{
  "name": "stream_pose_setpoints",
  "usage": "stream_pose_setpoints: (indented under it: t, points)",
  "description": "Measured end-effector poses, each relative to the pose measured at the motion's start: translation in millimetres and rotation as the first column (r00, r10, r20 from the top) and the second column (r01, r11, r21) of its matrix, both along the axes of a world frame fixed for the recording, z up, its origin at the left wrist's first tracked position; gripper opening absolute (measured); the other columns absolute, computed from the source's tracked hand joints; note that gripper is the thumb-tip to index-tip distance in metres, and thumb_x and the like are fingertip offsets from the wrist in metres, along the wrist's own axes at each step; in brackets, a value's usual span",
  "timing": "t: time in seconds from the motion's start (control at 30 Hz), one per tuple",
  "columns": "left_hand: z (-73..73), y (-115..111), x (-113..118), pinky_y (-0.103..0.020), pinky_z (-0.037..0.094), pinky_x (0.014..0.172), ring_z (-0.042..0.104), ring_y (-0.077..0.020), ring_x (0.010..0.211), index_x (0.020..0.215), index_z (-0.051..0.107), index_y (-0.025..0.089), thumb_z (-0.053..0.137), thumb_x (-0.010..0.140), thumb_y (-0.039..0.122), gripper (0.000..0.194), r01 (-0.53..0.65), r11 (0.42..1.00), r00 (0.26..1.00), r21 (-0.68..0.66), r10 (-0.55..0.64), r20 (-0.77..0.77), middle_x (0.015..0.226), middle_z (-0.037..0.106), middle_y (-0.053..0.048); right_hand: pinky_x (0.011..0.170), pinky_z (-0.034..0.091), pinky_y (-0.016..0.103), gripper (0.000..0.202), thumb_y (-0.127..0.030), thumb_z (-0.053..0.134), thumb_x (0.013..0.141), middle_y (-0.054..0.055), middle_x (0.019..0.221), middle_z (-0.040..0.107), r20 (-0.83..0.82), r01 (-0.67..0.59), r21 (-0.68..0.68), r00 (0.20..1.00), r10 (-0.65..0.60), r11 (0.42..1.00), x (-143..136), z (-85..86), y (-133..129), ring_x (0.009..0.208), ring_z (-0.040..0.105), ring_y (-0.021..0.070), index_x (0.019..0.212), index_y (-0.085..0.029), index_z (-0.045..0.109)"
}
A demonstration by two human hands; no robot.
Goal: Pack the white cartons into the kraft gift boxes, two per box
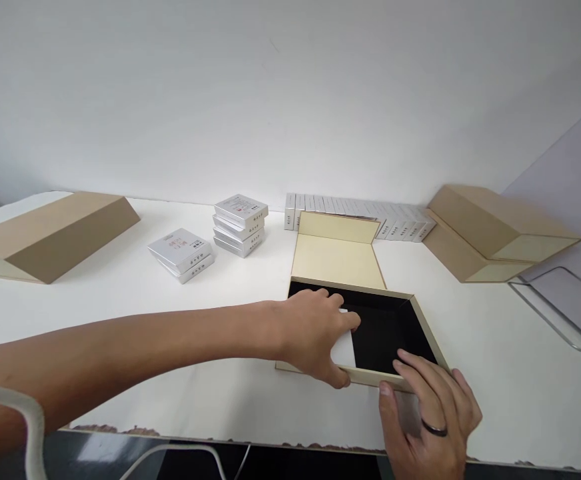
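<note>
An open cream box (423, 323) with a black inside lies near the table's front, its hinged cream lid (338, 257) folded back behind it. My left hand (318, 333) reaches over the box's left part, fingers spread, thumb at the front rim. Beneath its fingers a flat white piece (344, 350) lies inside the box, partly hidden by the hand. My right hand (430, 407), with a dark ring on one finger, touches the front right corner; its thumb is outside the front wall and its fingers reach over the rim, apart.
Small silvery boxes stand in a stack (240, 223), a lower stack (181, 253) and a long row (340, 205) at the back. Closed tan boxes lie at left (55, 233) and right (500, 230). A metal wire frame (555, 317) is far right; a white cable (170, 450) hangs in front.
</note>
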State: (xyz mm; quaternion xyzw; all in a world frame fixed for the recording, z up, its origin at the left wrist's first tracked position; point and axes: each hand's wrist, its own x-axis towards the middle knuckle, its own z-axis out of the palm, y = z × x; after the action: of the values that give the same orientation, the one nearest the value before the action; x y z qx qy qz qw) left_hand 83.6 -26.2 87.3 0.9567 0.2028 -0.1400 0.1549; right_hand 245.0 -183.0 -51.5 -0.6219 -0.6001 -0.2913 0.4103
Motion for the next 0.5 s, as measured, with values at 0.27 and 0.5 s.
stream_pose_setpoints:
  t: [0.27, 0.5]
  points:
    - [10.2, 10, 15, -0.047, 0.055, 0.083, 0.063, -0.0373, 0.107, 0.145, 0.051, 0.027, 0.068, 0.067, 0.071, 0.092, 0.014, 0.998, 0.984, -0.065, -0.026, -0.174, 0.127, 0.060, -0.016, 0.114, 0.041, 0.058, 0.020, -0.026, 0.066, 0.094, 0.012, 0.110, 0.074, 0.006, 0.000, 0.008, 1.000, 0.000, 1.000, 0, -1.0, 1, 0.108, 0.067, 0.0280, 0.110, -0.015, 0.067]
    - [13.9, 9, -7, -0.053, 0.049, 0.103, 0.049, -0.0385, 0.133, 0.150, 0.047, 0.033, 0.075, 0.071, 0.066, 0.090, 0.029, 0.975, 0.999, -0.220, -0.023, 0.032, 0.146, 0.050, -0.013, 0.113, 0.042, 0.059, 0.019, -0.029, 0.068, 0.093, 0.012, 0.106, 0.076, -0.004, 0.017, 0.039, 1.000, -0.017, 0.999, 4, -3.8, 2, 0.103, 0.069, 0.0285, 0.107, -0.016, 0.068]
